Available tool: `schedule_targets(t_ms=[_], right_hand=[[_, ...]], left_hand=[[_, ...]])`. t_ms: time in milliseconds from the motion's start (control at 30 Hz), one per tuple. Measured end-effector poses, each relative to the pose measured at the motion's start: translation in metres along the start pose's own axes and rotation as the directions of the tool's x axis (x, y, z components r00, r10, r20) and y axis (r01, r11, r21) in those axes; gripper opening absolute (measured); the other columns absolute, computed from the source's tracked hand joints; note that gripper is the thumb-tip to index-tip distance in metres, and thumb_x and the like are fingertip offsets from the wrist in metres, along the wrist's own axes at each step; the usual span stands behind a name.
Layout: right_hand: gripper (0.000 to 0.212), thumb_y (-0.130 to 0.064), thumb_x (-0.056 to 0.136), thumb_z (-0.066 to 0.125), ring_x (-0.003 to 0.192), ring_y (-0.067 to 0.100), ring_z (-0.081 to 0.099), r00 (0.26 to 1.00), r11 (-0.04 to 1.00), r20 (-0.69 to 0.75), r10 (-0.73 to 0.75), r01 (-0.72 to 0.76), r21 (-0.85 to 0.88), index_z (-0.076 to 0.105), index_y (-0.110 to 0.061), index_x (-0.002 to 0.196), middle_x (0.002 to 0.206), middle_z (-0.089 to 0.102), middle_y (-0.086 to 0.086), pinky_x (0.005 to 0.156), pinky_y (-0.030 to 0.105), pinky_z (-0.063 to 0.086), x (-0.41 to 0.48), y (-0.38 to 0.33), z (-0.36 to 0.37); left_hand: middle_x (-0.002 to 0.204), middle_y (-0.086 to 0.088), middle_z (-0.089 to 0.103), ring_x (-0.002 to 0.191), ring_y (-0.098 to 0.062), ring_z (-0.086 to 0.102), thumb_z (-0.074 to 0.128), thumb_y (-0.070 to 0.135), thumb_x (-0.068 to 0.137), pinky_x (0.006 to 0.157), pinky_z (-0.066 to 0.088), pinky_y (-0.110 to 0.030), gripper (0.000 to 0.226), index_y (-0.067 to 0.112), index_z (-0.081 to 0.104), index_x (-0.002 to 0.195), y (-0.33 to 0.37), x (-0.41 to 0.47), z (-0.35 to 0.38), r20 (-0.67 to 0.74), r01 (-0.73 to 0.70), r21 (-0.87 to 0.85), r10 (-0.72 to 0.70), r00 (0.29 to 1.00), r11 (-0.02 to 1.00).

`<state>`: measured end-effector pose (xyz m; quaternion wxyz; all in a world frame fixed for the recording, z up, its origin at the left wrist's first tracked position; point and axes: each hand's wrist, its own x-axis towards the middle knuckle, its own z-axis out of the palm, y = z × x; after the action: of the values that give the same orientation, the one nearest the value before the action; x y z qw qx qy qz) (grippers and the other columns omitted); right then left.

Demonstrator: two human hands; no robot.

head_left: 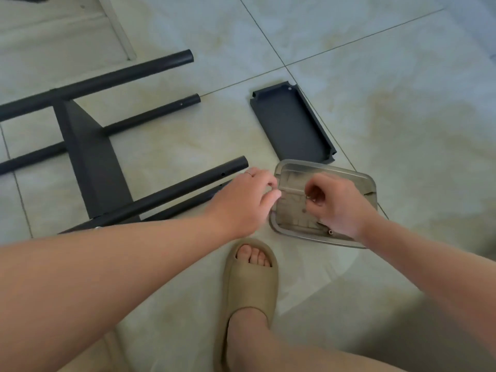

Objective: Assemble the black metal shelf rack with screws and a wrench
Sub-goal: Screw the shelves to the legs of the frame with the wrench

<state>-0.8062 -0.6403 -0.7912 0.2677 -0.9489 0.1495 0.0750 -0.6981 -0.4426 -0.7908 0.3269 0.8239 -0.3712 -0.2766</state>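
Observation:
The partly built black rack (88, 154) lies on its side on the tiled floor at the left, several black tubes running through one shelf panel. A loose black shelf tray (292, 124) lies flat to its right. In front of that tray sits a clear plastic container (292, 167) with small hardware inside. My right hand (335, 205) is over the container, fingers curled and pinching a small silver screw (309, 196). My left hand (247, 202) rests at the container's left rim, fingers bent; whether it holds anything is hidden. No wrench is visible.
My foot in a tan slide sandal (249, 285) stands just below the container. A pale frame strip (118, 30) lies at the upper left. Open tile floor stretches to the right and behind the tray.

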Motion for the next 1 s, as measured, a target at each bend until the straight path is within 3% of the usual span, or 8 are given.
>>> schedule_targets(t_ms=[133,233,300,400,567,767,867,1000], right_hand=[[0.011,-0.002,0.081,0.070,0.072,0.012,0.056,0.979,0.982,-0.120,-0.164,0.174,0.077,0.063,-0.008,0.088,0.082,0.059,0.000,0.067,0.022,0.046,0.004,-0.074,-0.026],[0.009,-0.009,0.083,0.069,0.073,0.011,0.056,0.951,0.950,-0.140,-0.276,0.292,0.112,0.064,-0.008,0.091,0.083,0.060,-0.001,0.069,0.025,0.048,0.012,-0.132,-0.031],[0.010,-0.011,0.084,0.069,0.075,0.014,0.057,0.934,0.933,-0.119,-0.336,0.347,0.094,0.065,-0.009,0.093,0.085,0.061,-0.001,0.072,0.031,0.051,0.020,-0.168,-0.027],[0.014,-0.014,0.086,0.072,0.081,0.018,0.060,0.923,0.921,-0.083,-0.375,0.381,0.085,0.068,-0.009,0.098,0.092,0.062,-0.001,0.076,0.039,0.052,0.032,-0.215,-0.013],[0.013,-0.024,0.095,0.066,0.082,0.016,0.060,0.894,0.891,-0.070,-0.442,0.446,0.081,0.067,-0.013,0.102,0.093,0.061,-0.006,0.075,0.037,0.051,0.047,-0.262,0.020],[0.029,-0.040,0.099,0.057,0.102,0.014,0.056,0.905,0.916,0.203,-0.373,0.395,-0.076,0.059,-0.021,0.120,0.110,0.057,-0.009,0.086,0.034,0.050,0.068,-0.276,0.071],[0.043,-0.054,0.098,0.053,0.108,0.017,0.054,0.863,0.899,0.414,-0.290,0.394,-0.190,0.054,-0.023,0.128,0.119,0.057,-0.007,0.091,0.034,0.044,0.075,-0.276,0.099],[0.047,-0.064,0.096,0.047,0.096,0.019,0.054,0.800,0.811,0.527,-0.288,0.496,-0.310,0.056,-0.024,0.118,0.104,0.057,-0.009,0.083,0.035,0.040,0.079,-0.277,0.127]], left_hand=[[0.093,0.000,0.071,0.081,-0.018,0.064,0.043,0.041,0.101,0.073,0.049,-0.034,0.035,0.016,0.065,0.091,0.007,-0.004,-0.045,0.042,0.329,-0.377,-0.339,0.940,0.866],[0.083,-0.007,0.076,0.074,-0.021,0.070,0.042,0.047,0.102,0.071,0.054,-0.033,0.048,0.010,0.069,0.089,0.009,-0.018,-0.082,0.225,0.504,-0.716,-0.524,0.822,0.483],[0.067,-0.008,0.071,0.065,-0.024,0.070,0.037,0.054,0.103,0.072,0.056,-0.037,0.058,0.006,0.065,0.086,0.004,-0.033,-0.107,0.362,0.531,-0.812,-0.502,0.785,0.244],[0.069,-0.006,0.067,0.064,-0.022,0.066,0.030,0.054,0.104,0.079,0.056,-0.038,0.059,0.007,0.060,0.087,-0.011,-0.052,-0.137,0.454,0.526,-0.847,-0.411,0.790,0.074],[0.064,-0.003,0.059,0.048,-0.015,0.059,0.044,0.026,0.103,0.046,0.047,-0.021,0.028,0.006,0.062,0.094,-0.058,-0.085,-0.171,0.386,0.528,-0.847,-0.603,0.699,0.070],[0.094,-0.010,0.062,0.065,-0.014,0.066,0.035,-0.007,0.087,0.053,0.050,-0.021,0.033,0.006,0.063,0.097,-0.124,-0.117,-0.218,0.286,0.516,-0.839,-0.670,0.685,0.170],[0.099,-0.011,0.065,0.064,-0.013,0.070,0.029,-0.011,0.091,0.051,0.053,-0.021,0.039,0.006,0.063,0.099,-0.153,-0.126,-0.244,0.218,0.480,-0.854,-0.699,0.681,0.202],[0.105,-0.011,0.069,0.083,-0.016,0.074,0.029,-0.003,0.102,0.064,0.059,-0.025,0.033,0.007,0.060,0.104,-0.184,-0.134,-0.240,0.149,0.519,-0.799,-0.736,0.661,0.304]])
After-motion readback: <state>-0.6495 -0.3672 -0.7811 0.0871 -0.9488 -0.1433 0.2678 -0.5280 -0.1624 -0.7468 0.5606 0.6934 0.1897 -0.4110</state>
